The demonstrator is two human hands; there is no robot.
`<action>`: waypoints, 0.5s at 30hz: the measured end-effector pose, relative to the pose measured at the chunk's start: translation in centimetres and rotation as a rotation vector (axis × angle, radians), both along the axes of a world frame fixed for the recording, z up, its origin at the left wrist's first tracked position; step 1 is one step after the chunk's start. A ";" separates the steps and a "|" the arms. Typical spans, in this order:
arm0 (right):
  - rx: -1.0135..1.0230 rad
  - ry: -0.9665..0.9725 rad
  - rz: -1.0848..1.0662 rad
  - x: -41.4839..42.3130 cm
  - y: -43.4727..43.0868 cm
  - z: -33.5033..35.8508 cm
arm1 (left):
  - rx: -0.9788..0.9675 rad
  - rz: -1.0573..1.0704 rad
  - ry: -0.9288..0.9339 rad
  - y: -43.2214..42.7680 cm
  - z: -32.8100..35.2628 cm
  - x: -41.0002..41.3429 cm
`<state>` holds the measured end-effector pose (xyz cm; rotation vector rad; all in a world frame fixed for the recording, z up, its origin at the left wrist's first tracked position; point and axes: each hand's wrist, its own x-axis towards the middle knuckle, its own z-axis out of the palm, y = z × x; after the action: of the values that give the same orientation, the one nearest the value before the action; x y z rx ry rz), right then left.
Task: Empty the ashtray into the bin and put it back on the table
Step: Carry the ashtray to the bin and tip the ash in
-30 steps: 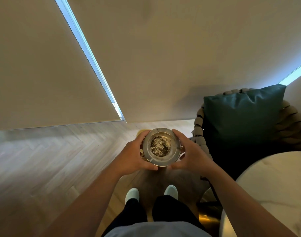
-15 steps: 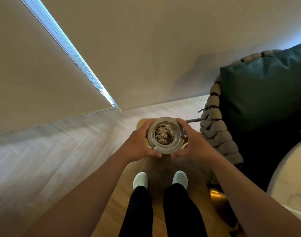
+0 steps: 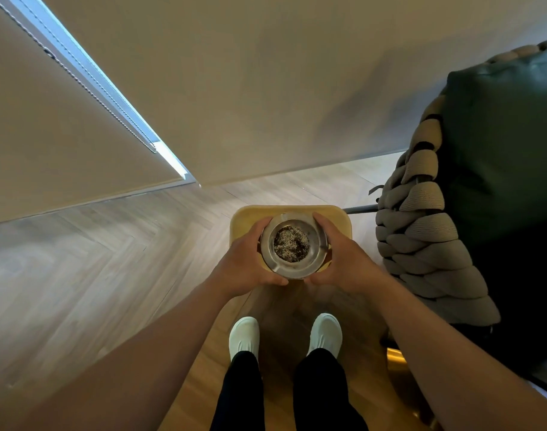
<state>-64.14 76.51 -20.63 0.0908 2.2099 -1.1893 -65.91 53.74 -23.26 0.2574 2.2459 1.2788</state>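
Note:
A round metal ashtray [image 3: 312,265] with a heap of grey and dark ash in its middle is held level in front of me. My left hand [image 3: 247,262] grips its left rim and my right hand [image 3: 343,259] grips its right rim. Directly beneath the ashtray stands a yellow bin [image 3: 334,217] on the floor; only its rim shows around my hands, and its inside is hidden. The table is out of view.
A woven rope chair [image 3: 421,244] with a dark green cushion [image 3: 502,144] stands close on the right. A wall with roller blinds [image 3: 63,135] is ahead. Wooden floor [image 3: 95,275] stretches to the left. My white shoes [image 3: 244,337] stand just short of the bin.
I have stepped forward with the ashtray in both hands. The yellow bin has come into fuller view under it, and the chair has slid to the right edge. The marble table has left view.

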 end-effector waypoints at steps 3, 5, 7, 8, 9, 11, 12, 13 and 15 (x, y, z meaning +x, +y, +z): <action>-0.039 -0.035 -0.001 -0.8 0.3 -0.8 | 0.001 0.003 0.007 0.2 -0.8 -0.7; -0.091 -0.091 -0.087 -1.2 0.6 -1.4 | -0.013 -0.004 0.005 0.3 -1.2 -1.1; -0.208 -0.198 -0.271 -1.5 0.6 -1.9 | -0.031 -0.012 -0.004 0.4 -1.5 -1.2; -0.287 -0.265 -0.383 -1.7 0.6 -2.2 | -0.035 -0.011 -0.006 0.4 -1.6 -1.1; -0.360 -0.328 -0.482 -1.7 0.5 -2.3 | -0.039 -0.009 -0.008 0.4 -1.7 -1.1; -0.449 -0.402 -0.597 -1.7 0.4 -2.5 | -0.046 -0.002 -0.014 0.5 -1.8 -0.9; -0.469 -0.418 -0.624 -1.7 0.4 -2.6 | -0.049 0.000 -0.016 0.5 -1.9 -0.9; -0.484 -0.428 -0.644 -1.6 0.4 -2.7 | -0.052 0.000 -0.017 0.5 -1.9 -0.9; -0.507 -0.439 -0.680 -1.4 0.4 -2.8 | -0.062 -0.005 -0.022 0.5 -1.9 -0.8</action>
<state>-65.58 76.96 -23.46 0.8537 1.4675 -1.8415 -66.69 54.26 -25.13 0.2242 2.2608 1.2011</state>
